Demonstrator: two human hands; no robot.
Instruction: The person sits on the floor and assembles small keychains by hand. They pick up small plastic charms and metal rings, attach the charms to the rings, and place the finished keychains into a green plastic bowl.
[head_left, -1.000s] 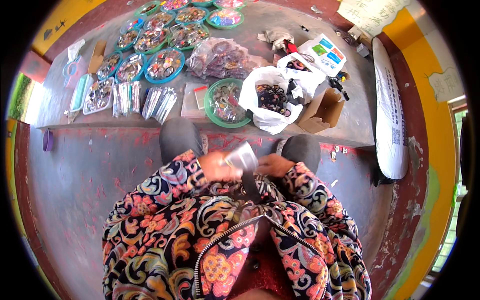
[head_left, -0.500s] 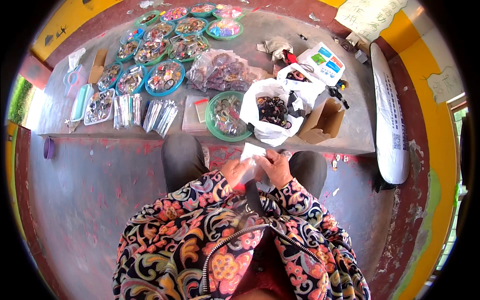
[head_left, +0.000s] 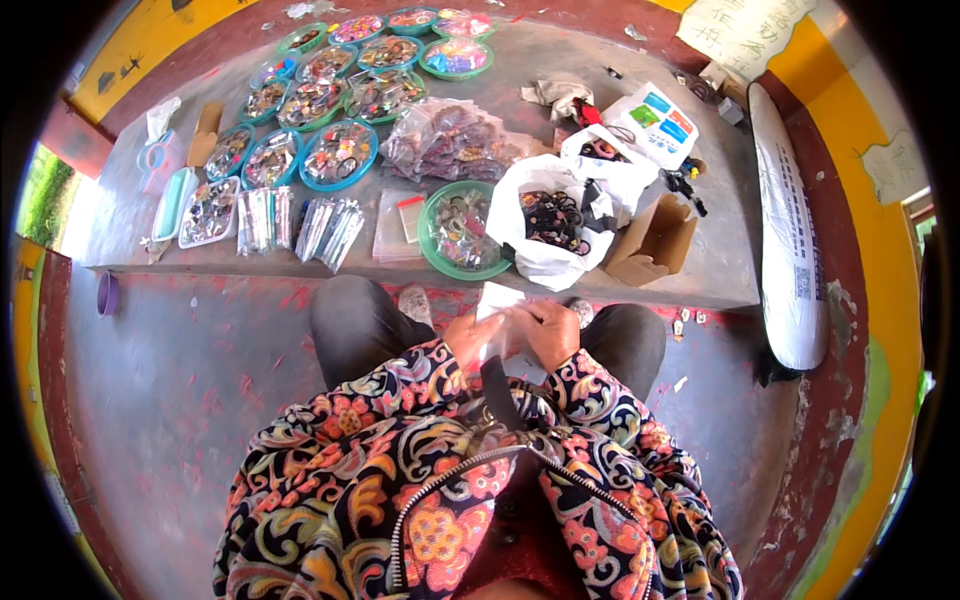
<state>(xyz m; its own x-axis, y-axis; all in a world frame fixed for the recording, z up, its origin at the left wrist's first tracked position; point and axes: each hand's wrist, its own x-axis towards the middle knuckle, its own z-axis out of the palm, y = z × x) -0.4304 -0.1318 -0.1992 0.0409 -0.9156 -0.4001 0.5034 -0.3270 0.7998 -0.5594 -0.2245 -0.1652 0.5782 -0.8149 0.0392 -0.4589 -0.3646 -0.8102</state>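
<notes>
Between my knees, my left hand and my right hand hold a small plastic bag with a whitish upper part and a see-through lower part. My left fingers pinch its left side. The right fingers press on its right side and are slightly smeared by motion. I cannot make out whether anything is in the bag. Just beyond my hands, at the platform's front edge, a green basket holds wrapped small items. Beside it stands an open white plastic bag with dark hair ties in it.
On the raised concrete platform stand several round baskets of packaged trinkets, a heap of clear bags, bundles of pens and flat plastic sleeves. An open cardboard box sits at the right. A purple cup is near the platform's left end.
Both hands keep hold of the small bag, and my right fingers have shifted slightly left across it. My knees have spread a little apart. The whole view has shifted slightly.
</notes>
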